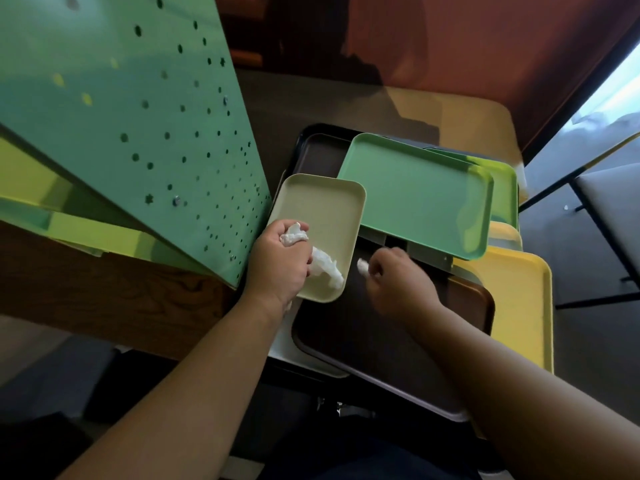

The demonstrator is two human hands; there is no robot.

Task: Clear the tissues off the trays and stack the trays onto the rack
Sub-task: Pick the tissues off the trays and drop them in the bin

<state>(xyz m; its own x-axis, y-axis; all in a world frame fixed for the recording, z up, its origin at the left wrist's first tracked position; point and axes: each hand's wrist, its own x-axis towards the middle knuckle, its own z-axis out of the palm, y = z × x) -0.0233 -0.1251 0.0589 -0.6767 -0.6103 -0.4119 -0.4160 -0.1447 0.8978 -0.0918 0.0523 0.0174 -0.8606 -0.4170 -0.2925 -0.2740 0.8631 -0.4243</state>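
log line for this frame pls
phase: clearing tissues | left hand: gripping tissue over beige tray | right hand: pinching tissue scrap | stacking: not started

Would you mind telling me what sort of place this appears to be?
Probably a cafeteria or food-court tray return: many serving trays, like the green tray and yellow tray, lie piled beside a green perforated rack, with used tissues on one.

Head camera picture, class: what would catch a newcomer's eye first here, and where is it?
Probably the two hands at centre: the left hand clutches crumpled white tissue over the small beige tray, while the right hand pinches a smaller tissue scrap above the dark brown tray. Next, the green perforated rack panel filling the upper left, and the green tray at centre right.
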